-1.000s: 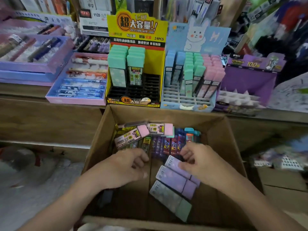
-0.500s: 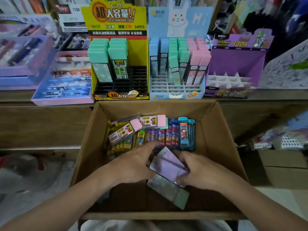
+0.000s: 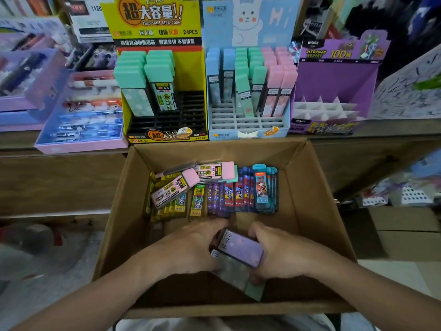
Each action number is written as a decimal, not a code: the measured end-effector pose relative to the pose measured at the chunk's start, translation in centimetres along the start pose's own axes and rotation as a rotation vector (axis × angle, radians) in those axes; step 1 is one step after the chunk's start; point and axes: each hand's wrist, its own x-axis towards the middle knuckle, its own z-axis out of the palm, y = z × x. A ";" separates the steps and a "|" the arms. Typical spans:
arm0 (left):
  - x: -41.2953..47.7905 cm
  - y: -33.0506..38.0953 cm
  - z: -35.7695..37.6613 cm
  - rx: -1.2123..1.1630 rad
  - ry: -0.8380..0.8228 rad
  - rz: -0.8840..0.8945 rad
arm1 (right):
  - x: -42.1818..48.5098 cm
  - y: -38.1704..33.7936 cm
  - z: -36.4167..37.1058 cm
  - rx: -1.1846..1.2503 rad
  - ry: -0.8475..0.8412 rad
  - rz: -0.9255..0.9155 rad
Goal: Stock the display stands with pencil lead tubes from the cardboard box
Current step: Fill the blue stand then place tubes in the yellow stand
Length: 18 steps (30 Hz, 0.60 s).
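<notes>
Low in the cardboard box (image 3: 112,218), we see the left hand (image 3: 191,247) and right hand (image 3: 281,254) with fingers curled round a stack of lilac lead tubes (image 3: 241,247) (green-capped one (image 3: 255,291) lowest), blue display stand (image 3: 248,120) part-filled beyond.

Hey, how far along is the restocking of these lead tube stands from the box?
Partly done. The yellow stand and blue stand are only part filled, front slots bare. In hand: left grip and right grip hold purple tubes in the cardboard box. Left: the purple stand shows only bare dividers, and a row of tubes waits in the box.
</notes>
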 end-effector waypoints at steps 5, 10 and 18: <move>0.1 0.1 0.4 0.023 0.003 0.010 | -0.2 -0.3 0.2 0.099 -0.064 0.006; 0.1 0.0 0.3 0.050 -0.011 0.056 | -0.5 -0.4 0.3 0.125 -0.057 0.005; -0.4 0.3 -0.4 0.057 -0.114 0.015 | -0.7 -0.7 0.1 0.106 -0.081 0.054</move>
